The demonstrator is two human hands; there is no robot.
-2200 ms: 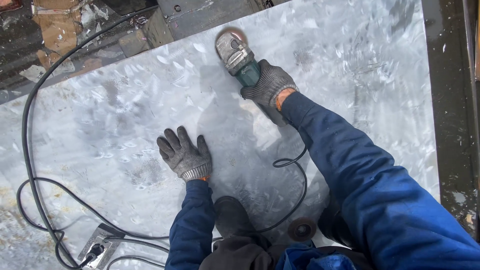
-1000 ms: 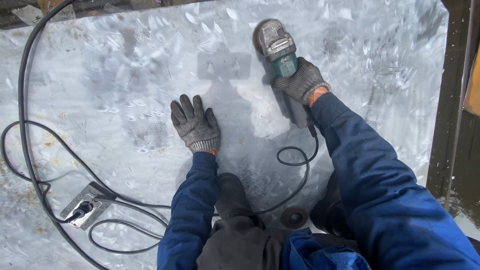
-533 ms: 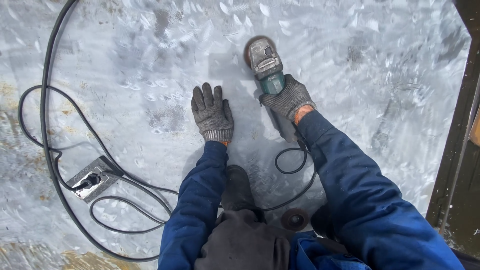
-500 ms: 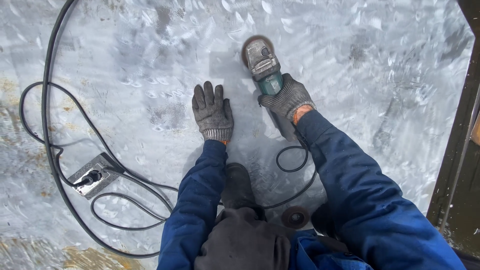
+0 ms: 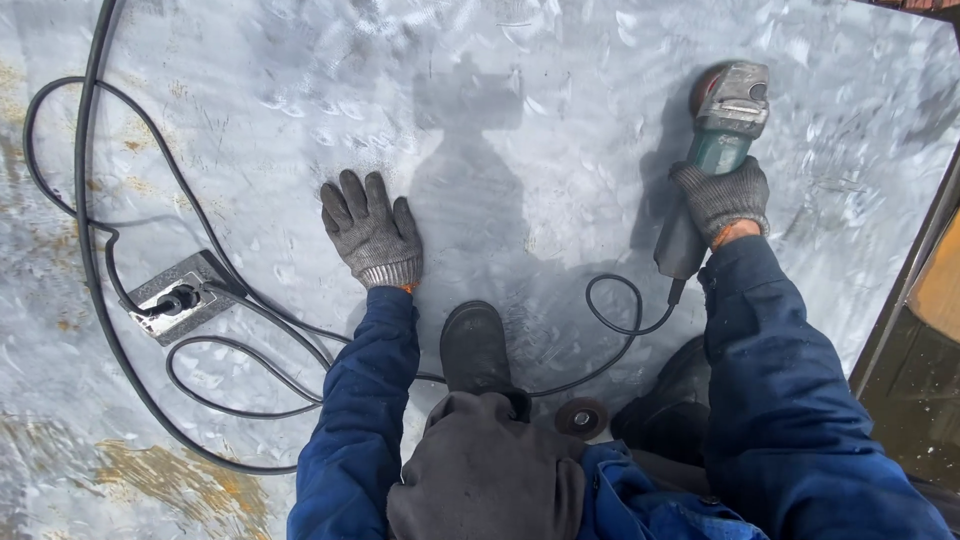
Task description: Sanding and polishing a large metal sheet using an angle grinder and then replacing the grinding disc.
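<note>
cable (image 5: 90,300): black power lead, loops over the left part of the sheet, runs off the top edge.
socket box (image 5: 180,297): grey metal outlet box lying flat on the sheet, a plug in it, cable loops around it.
rust patch (image 5: 190,480): brown-orange staining, bottom left, not ground bright.
steel sheet (image 5: 560,130): big flat plate under me, swirl marks nearly all over, shiny.
left hand (image 5: 372,232): my grey knit glove, fingers spread wide and flat on the sheet, holds nothing, props me up.
boot (image 5: 475,345): my dark boot, toe on the sheet between my arms.
knee (image 5: 490,475): bent, grey trouser cloth, low centre.
spare disc (image 5: 582,417): small round disc lying on the sheet just beside the boot, apart from the tool.
tool lead (image 5: 620,315): thin black curl from the grinder tail back toward my legs.
right hand (image 5: 722,197): my gloved fingers wrapped tight round the grinder body, full grip.
angle grinder (image 5: 728,115): green and grey, head down on the sheet near the upper right; whether the disc spins, I cannot tell.
frame edge (image 5: 915,270): dark bar along the sheet's right side.
step: I judge mid surface-grinding, working the right part of the sheet.
next move: I think it calls for a steady sweep, disc kept shallow, lead kept behind the wheel, left palm planted.
</note>
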